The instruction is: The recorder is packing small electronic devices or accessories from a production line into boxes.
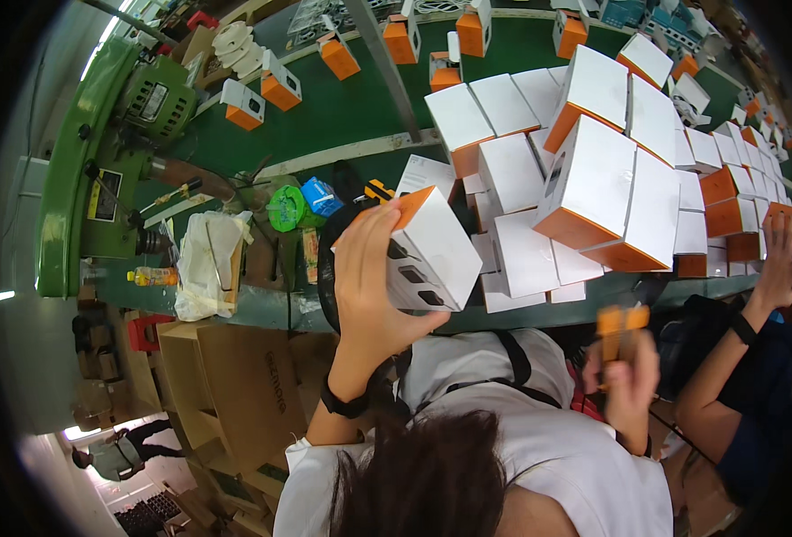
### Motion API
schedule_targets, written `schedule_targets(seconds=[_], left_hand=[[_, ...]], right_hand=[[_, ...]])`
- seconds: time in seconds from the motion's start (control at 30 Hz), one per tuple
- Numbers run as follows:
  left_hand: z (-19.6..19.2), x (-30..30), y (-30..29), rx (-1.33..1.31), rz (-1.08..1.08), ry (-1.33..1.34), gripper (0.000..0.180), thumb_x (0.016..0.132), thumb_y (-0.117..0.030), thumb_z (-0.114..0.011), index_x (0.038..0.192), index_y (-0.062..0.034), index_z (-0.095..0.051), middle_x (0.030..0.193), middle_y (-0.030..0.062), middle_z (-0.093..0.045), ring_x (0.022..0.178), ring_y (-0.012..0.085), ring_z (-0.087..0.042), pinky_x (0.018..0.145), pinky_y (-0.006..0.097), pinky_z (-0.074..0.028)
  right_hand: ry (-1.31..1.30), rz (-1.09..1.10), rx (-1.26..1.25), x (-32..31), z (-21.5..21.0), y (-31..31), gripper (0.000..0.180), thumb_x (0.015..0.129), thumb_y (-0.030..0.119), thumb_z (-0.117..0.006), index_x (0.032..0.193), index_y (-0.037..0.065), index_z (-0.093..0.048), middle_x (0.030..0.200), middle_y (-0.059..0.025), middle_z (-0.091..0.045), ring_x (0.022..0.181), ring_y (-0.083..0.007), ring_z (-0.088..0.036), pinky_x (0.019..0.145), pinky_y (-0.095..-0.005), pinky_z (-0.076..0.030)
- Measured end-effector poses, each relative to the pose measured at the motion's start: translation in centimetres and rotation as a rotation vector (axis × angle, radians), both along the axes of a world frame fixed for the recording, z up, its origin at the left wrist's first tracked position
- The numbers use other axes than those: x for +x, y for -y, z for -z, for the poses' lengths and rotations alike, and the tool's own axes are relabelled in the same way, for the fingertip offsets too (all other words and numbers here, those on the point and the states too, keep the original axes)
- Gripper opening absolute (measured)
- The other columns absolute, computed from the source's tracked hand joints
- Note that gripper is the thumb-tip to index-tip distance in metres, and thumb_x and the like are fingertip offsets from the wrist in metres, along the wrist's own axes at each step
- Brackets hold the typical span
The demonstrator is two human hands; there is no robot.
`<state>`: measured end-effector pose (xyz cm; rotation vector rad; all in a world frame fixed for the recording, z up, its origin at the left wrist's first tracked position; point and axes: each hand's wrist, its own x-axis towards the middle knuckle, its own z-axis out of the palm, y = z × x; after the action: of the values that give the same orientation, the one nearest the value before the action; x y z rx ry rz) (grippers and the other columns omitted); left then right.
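The left hand (369,268) grasps a box (445,251), thumb on the near side and fingers over the far orange end; the box is held tilted above the near edge of the green table (468,320), left of the stack (584,197). Its white face is turned right, and dark printed shapes show on the face toward the near left. The right hand (627,371) grasps an orange tool (622,324) near the table edge, to the right and well apart from the box; both are blurred, and the tool's exact kind cannot be determined. The stack consists of white and orange boxes in uneven layers, extending to the far right. There, a co-worker's hand (779,264) touches an orange-ended box. Left of the held box lie a green roll (284,208), with a blue pack (322,196) just beside it, then a plastic bag (206,264) and a yellowish bottle (153,277). A green machine (92,179) stands at the far left. Further boxes (338,56) stand apart beyond the metal rail. Near left, below table level, is a brown carton (244,385).
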<state>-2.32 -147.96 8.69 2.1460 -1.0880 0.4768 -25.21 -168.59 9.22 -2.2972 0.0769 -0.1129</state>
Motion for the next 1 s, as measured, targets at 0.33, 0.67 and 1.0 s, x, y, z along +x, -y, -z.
schedule_targets(seconds=[0.33, 0.67, 1.0], left_hand=[[0.0, -1.7, 0.4, -0.145, 0.121, -0.326, 0.096, 0.046, -0.024, -0.085, 0.128, 0.0030, -0.044, 0.117, 0.0177, -0.056, 0.107, 0.0277, -0.057, 0.093, 0.038, -0.043], [-3.2, -3.7, 2.7, -0.191, 0.057, -0.244, 0.103, 0.039, -0.031, -0.087, 0.127, 0.0000, -0.044, 0.120, 0.0168, -0.053, 0.107, 0.0356, -0.052, 0.091, 0.043, -0.040], [-4.5, -3.8, 1.9, -0.327, 0.255, -0.232, 0.038, 0.049, -0.003, -0.081, 0.079, -0.0110, -0.059, 0.110, 0.0153, -0.051, 0.104, 0.0306, -0.048, 0.087, 0.043, -0.039]], right_hand=[[-0.004, -0.071, -0.063, 4.7, 2.7, -1.0, 0.034, 0.088, 0.023, -0.060, 0.110, -0.002, -0.052, 0.069, -0.0152, -0.059, 0.054, -0.0293, -0.059, 0.050, -0.0366, -0.045], [-0.065, -0.122, -0.185, 9.3, 0.4, -2.4, 0.035, 0.086, 0.025, -0.060, 0.109, -0.001, -0.053, 0.069, -0.0141, -0.059, 0.055, -0.0286, -0.058, 0.050, -0.0363, -0.044], [-0.086, -0.161, -0.240, 9.5, 1.6, -0.9, 0.036, 0.084, 0.027, -0.061, 0.107, 0.000, -0.055, 0.069, -0.0131, -0.058, 0.056, -0.0279, -0.058, 0.050, -0.0360, -0.044]])
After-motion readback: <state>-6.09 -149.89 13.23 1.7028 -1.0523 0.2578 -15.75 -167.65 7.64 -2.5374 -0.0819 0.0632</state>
